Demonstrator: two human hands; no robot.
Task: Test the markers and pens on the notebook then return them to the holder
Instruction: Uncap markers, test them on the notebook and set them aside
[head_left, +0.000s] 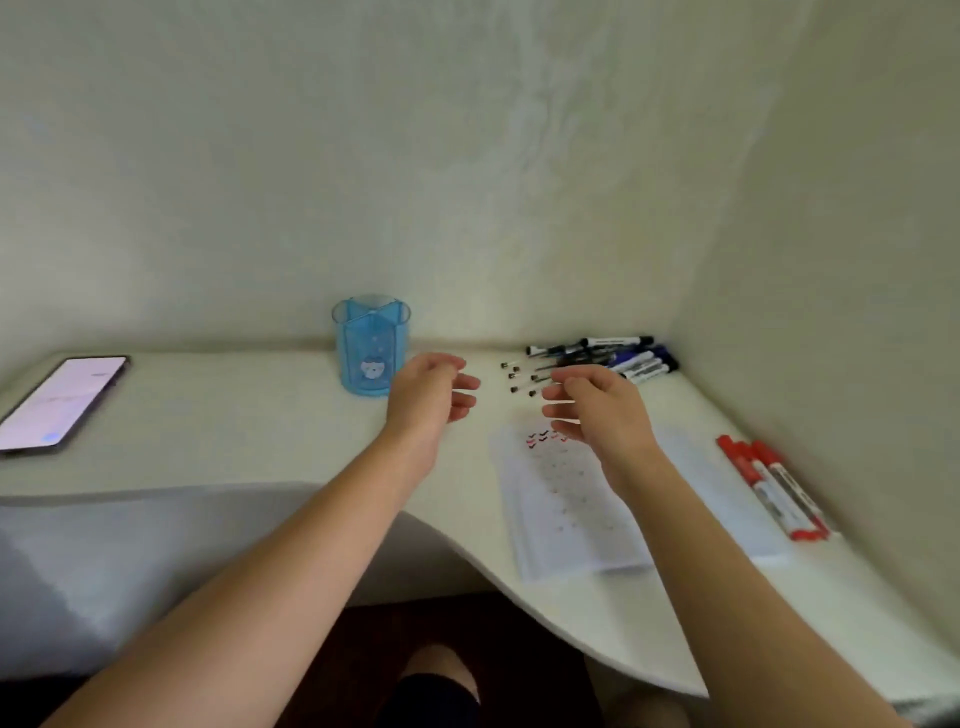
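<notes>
Left hand (431, 387) and right hand (597, 402) loose, empty. I should pinch one pen (514, 388) mid-barrel, mark notebook (566, 509), then drop into holder (370, 345).

Upright blue holder (370, 345), pens (522, 375) lying beyond seemingly open notebook (566, 509)

Both bare forearms extend forward from the lower edge of the view, converging toward the centre. The left hand (431, 387) is raised, fingers loosely curled, gripping nothing. The right hand (597, 405) is level with it, fingers relaxed and slightly bent, also gripping nothing. The palms face each other, apart.
</notes>
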